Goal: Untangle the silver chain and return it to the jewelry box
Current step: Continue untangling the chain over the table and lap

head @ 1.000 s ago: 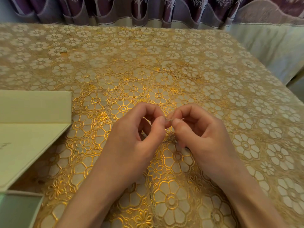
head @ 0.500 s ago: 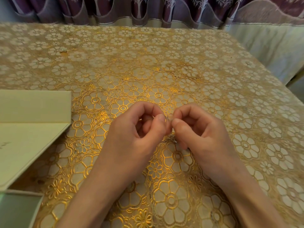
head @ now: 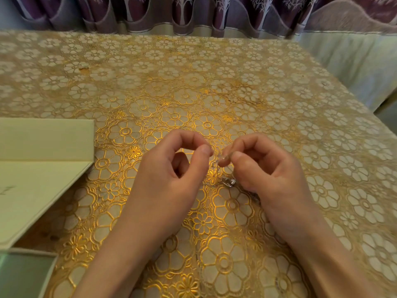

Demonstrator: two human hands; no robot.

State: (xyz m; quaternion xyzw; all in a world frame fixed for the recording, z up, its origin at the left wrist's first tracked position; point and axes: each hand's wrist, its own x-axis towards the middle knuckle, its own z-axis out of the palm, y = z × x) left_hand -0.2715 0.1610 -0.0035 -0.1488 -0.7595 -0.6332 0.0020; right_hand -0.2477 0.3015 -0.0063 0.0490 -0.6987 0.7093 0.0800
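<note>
A thin silver chain hangs between my two hands just above the gold flowered tablecloth, with a small bunched clump lying on the cloth under my right hand. My right hand pinches the chain between thumb and forefinger. My left hand has thumb and forefinger tips pressed together close beside it; whether a strand runs into that pinch is too fine to tell. The pale green jewelry box sits at the lower left corner, its open lid spread to the left.
The table is covered in a gold and white floral cloth. Purple curtains hang behind its far edge. The table's right edge drops off beside a pale cloth.
My hands have drawn slightly apart, so a gap shows between the fingertips. The chain and its clump are now visible between and below them.
</note>
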